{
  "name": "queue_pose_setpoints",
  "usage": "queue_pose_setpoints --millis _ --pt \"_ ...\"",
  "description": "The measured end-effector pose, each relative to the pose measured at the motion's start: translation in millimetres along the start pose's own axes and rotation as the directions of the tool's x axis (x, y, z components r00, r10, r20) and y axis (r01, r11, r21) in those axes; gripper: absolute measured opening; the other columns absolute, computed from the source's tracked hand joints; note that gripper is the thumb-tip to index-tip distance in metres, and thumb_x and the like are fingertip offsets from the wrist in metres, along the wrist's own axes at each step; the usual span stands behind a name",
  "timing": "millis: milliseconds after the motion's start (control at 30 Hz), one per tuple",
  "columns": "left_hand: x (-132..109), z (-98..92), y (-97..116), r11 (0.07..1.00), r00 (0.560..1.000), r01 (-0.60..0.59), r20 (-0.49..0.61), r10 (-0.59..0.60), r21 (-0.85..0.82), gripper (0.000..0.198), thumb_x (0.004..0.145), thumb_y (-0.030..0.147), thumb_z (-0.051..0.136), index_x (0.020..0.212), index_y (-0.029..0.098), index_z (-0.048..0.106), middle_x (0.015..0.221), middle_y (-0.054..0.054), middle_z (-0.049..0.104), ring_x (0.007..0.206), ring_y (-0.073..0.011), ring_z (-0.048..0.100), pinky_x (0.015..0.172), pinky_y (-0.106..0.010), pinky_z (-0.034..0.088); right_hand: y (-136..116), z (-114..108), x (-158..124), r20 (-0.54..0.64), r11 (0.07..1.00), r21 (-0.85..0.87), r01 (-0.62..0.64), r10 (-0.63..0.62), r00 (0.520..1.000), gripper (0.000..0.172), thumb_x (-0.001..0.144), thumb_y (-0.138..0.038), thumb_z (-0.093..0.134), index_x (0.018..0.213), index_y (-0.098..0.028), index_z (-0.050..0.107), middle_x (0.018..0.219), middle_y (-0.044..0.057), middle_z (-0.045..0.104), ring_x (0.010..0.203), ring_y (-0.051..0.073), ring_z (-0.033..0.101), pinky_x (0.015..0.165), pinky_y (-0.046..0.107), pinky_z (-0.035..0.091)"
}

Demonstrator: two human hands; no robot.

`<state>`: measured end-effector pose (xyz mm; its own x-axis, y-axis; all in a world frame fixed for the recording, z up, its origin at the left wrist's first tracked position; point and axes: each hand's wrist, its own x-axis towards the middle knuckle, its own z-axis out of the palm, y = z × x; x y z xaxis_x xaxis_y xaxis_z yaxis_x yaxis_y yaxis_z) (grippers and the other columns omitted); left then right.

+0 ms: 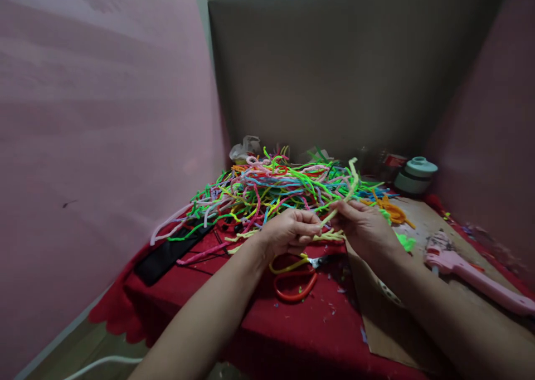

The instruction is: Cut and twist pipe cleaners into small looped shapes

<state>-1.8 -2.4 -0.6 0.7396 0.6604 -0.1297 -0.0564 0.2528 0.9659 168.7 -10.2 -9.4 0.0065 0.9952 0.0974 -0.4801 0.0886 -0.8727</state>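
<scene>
My left hand (290,232) and my right hand (363,224) are closed side by side above a red tablecloth (200,291), both pinching one pale yellow-green pipe cleaner (350,184) whose free end curves up and to the right. Behind the hands lies a big tangled heap of pipe cleaners (267,193) in many colours. Just below my left hand lie scissors with red handles (296,284) and a loose yellow pipe cleaner (288,267).
A pink glue gun (468,271) rests on brown cardboard (388,324) at the right. A pale green round container (416,175) stands at the back right, an orange bundle (393,212) near it. A black strip (167,253) lies at the left. Walls close in on three sides.
</scene>
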Motion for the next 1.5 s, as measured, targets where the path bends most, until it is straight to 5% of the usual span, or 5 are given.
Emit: queue_pose_setpoints --millis 567,700,867,1233,1500 --pt "-15.9 -22.9 19.0 0.909 0.976 0.088 -0.218 0.003 0.407 0.023 0.072 0.033 0.063 0.068 0.013 0.055 0.048 0.007 0.038 0.039 -0.0020 0.028 0.037 -0.015 0.018 -38.3 -28.5 33.3 -0.309 0.913 0.408 -0.017 0.155 0.938 0.021 0.087 -0.008 0.042 0.072 -0.014 0.055 0.051 0.000 0.056 0.038 0.004 0.045 0.036 0.009 0.036" --pt "-14.8 -35.8 24.7 0.953 0.807 -0.215 -0.511 0.297 0.213 0.013 0.069 0.023 0.066 0.070 0.013 0.058 0.046 0.007 0.039 0.038 -0.0029 0.032 0.036 -0.015 0.025 -23.1 -19.7 30.1 -0.288 0.902 0.431 -0.028 0.167 0.943 0.017 0.085 -0.009 0.045 0.072 -0.014 0.055 0.055 0.003 0.061 0.042 0.007 0.052 0.040 0.014 0.043" --pt "-9.1 -36.9 28.3 0.745 0.602 -0.658 -0.671 0.433 -0.109 0.013 0.062 0.006 0.066 0.069 0.014 0.057 0.059 0.003 0.054 0.052 -0.0069 0.053 0.046 -0.016 0.043 -8.1 -4.2 20.0 -0.230 0.873 0.482 -0.075 0.209 0.950 0.021 0.088 -0.009 0.041 0.074 -0.014 0.055 0.060 0.005 0.063 0.050 0.010 0.060 0.049 0.019 0.051" --pt "3.0 -18.0 15.5 0.862 0.675 -0.503 -0.594 0.437 0.063 0.020 0.066 0.018 0.071 0.084 0.009 0.068 0.060 -0.001 0.061 0.051 -0.0069 0.055 0.050 -0.017 0.046 -1.8 2.2 11.5 -0.154 0.862 0.499 -0.089 0.189 0.970 0.019 0.087 -0.008 0.041 0.076 -0.014 0.055 0.063 0.006 0.065 0.056 0.012 0.063 0.057 0.023 0.053" --pt "8.0 -21.6 19.2 0.632 0.636 -0.693 -0.706 0.310 -0.346 0.026 0.089 0.021 0.044 0.070 0.015 0.061 0.066 -0.003 0.065 0.080 -0.0164 0.065 0.074 -0.034 0.054 -8.1 -3.4 12.2 -0.086 0.863 0.487 -0.139 0.205 0.975 0.009 0.084 -0.018 0.052 0.078 -0.014 0.057 0.051 -0.003 0.054 0.040 0.006 0.045 0.041 0.018 0.036"
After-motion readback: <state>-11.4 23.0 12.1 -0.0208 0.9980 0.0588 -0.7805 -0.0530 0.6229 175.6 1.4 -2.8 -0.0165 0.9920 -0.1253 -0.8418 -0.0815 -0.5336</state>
